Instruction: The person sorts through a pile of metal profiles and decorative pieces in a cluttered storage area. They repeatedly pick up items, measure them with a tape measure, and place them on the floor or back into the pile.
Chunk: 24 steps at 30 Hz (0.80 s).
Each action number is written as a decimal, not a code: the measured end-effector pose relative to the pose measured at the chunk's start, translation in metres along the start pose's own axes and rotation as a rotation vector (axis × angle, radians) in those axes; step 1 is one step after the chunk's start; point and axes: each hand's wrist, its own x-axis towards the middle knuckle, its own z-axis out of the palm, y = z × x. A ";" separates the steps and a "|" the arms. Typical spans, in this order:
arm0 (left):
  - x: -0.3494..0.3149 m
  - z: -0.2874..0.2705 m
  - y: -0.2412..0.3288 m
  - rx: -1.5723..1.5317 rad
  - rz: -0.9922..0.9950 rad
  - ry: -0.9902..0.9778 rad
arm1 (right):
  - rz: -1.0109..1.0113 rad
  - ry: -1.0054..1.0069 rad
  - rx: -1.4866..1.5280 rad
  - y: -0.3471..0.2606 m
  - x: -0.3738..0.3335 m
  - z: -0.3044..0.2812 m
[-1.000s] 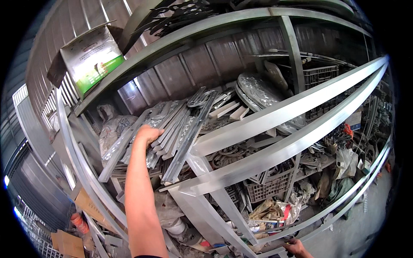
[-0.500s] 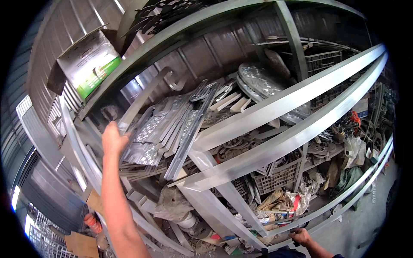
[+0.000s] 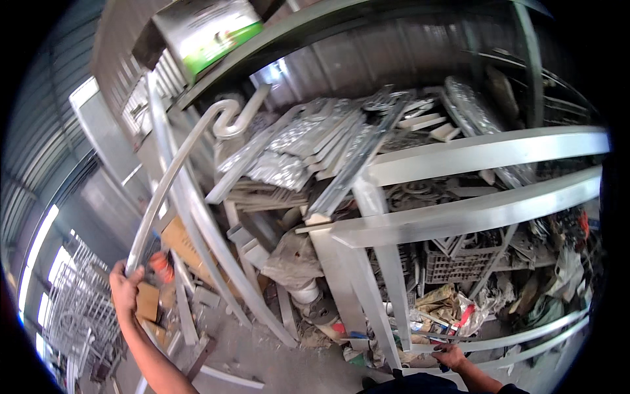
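Note:
In my left hand [image 3: 126,289] is the straight end of a long metal bar [image 3: 164,180]. The bar's far end bends into an S-shaped hook, up beside the shelf. My fingers and thumb wrap round it. At the lower right, my right hand [image 3: 450,356] is curled near the lower rail [image 3: 499,346] of a silver metal frame [image 3: 485,156]. What lies inside those fingers is too small to make out. Flat metal strips and plastic-wrapped pieces [image 3: 289,148] are piled on the shelf beyond the frame.
A white and green carton [image 3: 213,36] sits at the upper left. Below the shelf are a grey plastic crate [image 3: 453,262] and a dusty bag [image 3: 292,256]. Cardboard boxes [image 3: 187,246], an orange container [image 3: 161,267] and stacked metal racks [image 3: 72,295] stand at the left.
My left hand has drawn the bar away from the shelf, down and to the left. The view has swung left. My right hand stays by the lower rail.

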 end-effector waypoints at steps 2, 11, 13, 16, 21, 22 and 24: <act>-0.044 -0.017 -0.047 -0.134 -0.157 0.016 | -0.036 -0.051 -0.080 0.007 0.006 0.003; -0.349 0.084 -0.212 -0.507 -0.534 0.329 | -0.115 -0.345 -0.415 -0.033 0.055 0.041; -0.393 0.121 -0.198 -0.743 -0.693 0.143 | -0.170 -0.398 -0.416 -0.059 0.060 0.054; -0.440 0.167 -0.181 -0.865 -0.775 0.116 | -0.333 -0.423 -0.598 -0.084 0.060 0.071; -0.506 0.186 -0.178 -0.702 -1.082 0.348 | -0.297 -0.592 -0.604 -0.107 0.066 0.112; -0.515 0.184 -0.181 -0.684 -1.105 0.357 | -0.289 -0.621 -0.597 -0.114 0.061 0.124; -0.536 0.177 -0.185 -0.598 -1.147 0.381 | -0.290 -0.642 -0.667 -0.116 0.058 0.133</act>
